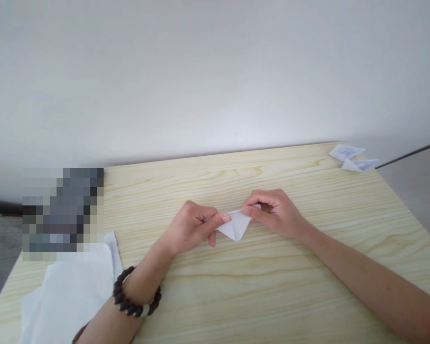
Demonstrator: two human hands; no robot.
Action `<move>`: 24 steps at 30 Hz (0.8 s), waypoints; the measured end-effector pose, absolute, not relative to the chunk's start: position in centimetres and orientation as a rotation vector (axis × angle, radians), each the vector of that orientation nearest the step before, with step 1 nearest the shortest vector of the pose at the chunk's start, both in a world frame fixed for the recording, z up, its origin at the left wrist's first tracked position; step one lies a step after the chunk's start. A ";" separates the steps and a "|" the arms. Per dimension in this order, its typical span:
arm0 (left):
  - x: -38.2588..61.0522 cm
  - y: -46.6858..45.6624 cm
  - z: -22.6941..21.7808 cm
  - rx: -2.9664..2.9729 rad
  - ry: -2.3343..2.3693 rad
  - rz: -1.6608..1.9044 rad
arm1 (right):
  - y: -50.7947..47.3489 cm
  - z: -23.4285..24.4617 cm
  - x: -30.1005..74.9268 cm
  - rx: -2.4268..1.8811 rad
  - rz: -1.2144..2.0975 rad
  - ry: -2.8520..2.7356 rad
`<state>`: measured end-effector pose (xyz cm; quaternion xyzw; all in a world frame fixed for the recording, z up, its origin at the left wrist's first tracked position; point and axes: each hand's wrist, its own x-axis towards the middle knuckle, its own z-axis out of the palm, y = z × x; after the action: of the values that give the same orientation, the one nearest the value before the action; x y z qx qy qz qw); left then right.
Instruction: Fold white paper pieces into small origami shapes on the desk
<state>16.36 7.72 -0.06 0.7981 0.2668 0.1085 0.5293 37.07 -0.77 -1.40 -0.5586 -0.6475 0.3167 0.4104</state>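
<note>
A small piece of folded white paper (236, 226) is held between my two hands just above the middle of the table. Its point faces down toward me, and a crease runs near that tip. My left hand (197, 227) pinches the left end, with the thumb on the front face and the fingers behind. At the upper right end, my right hand (274, 212) grips the paper between thumb and curled fingers. Parts of both ends are hidden by the fingers.
Two folded white paper shapes (360, 165) lie at the table's far right corner. Loose white sheets (71, 291) rest at the left, beside a blurred dark object (69, 205). The wooden table (272, 296) meets a pale wall (215, 76) at the back.
</note>
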 end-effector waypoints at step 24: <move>15.8 7.9 0.0 1.951 0.758 0.390 | -1.0 -2.1 37.8 -1.373 1.088 -1.499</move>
<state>15.79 7.92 -0.04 0.8013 0.3114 0.1601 0.4851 37.77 -0.96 -2.13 -0.5442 -0.5941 0.4313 0.4059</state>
